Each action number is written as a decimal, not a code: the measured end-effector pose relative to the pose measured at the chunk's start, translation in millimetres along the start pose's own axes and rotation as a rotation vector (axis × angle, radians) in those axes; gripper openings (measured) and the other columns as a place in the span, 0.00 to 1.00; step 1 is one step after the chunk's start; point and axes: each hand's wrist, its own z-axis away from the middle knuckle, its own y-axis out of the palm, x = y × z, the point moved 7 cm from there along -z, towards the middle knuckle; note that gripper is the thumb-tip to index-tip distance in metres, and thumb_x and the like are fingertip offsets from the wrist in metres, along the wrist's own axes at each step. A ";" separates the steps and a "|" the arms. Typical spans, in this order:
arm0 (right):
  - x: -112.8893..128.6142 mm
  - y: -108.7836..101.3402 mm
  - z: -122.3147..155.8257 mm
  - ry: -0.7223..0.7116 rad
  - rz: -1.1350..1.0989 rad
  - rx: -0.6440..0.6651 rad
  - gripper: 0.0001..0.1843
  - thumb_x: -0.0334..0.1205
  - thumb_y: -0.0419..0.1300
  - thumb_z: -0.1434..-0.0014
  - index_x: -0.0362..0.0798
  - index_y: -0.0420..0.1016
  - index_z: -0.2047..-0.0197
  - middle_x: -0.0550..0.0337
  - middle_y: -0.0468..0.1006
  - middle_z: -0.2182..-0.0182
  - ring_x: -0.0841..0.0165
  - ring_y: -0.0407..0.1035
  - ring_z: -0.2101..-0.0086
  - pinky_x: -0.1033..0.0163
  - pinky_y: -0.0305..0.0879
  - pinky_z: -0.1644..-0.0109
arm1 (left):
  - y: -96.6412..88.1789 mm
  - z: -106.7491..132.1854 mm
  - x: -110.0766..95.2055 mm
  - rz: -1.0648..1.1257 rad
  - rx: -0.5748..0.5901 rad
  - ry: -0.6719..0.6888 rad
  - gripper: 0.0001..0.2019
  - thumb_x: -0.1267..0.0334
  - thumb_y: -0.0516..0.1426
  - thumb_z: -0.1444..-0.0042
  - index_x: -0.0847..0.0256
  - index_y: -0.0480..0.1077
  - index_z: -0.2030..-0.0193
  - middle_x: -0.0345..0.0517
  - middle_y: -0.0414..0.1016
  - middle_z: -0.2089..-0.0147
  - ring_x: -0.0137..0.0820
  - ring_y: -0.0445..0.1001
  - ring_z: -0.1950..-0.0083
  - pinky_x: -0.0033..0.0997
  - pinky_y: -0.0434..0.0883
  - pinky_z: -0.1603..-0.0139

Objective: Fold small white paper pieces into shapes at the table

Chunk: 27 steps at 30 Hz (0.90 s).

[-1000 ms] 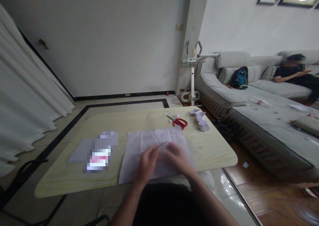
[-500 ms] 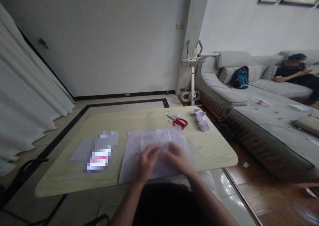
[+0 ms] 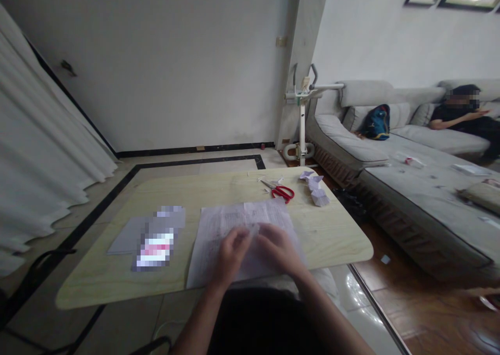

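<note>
The person's 2 bare hands meet low over a large, creased white paper sheet printed with rows of dark marks (image 3: 213,245), which lies flat at the near edge of a pale yellow, wood-grained table with rounded corners (image 3: 339,240). The left hand (image 3: 234,251) and the right hand (image 3: 276,243) face each other with fingers curled inward. Between their fingertips shows a small, pale, paper-like piece (image 3: 253,230); it is blurred, and I cannot tell whether either hand grips it or only touches it.

Just beyond the sheet's far right corner lies a pair of metal scissors with red looped handles (image 3: 282,192), blades pointing away to the left, with thin white paper scraps (image 3: 266,191) near the blades. Farther right, folded pale lilac paper shapes (image 3: 319,197) sit in a line near the table's far right corner. Left of the sheet, well apart from the hands, are a flat pale paper stack (image 3: 123,235) and a bright, pixelated white-and-pink rectangle (image 3: 156,251).

Beyond the table, a person in black clothing (image 3: 449,116) sits on a light grey fabric sofa (image 3: 414,204), which also bears a dark blue backpack (image 3: 377,123).
</note>
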 end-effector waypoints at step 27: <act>-4.6 1.4 -0.4 -0.025 0.006 -0.094 0.20 0.42 0.64 0.47 0.53 0.67 0.50 0.61 0.74 0.65 0.71 0.68 0.72 0.67 0.66 0.71 | -3.8 -0.8 5.9 0.019 -0.077 -0.047 0.12 0.55 0.58 0.47 0.62 0.72 0.62 0.45 0.76 0.63 0.36 0.75 0.59 0.31 0.71 0.58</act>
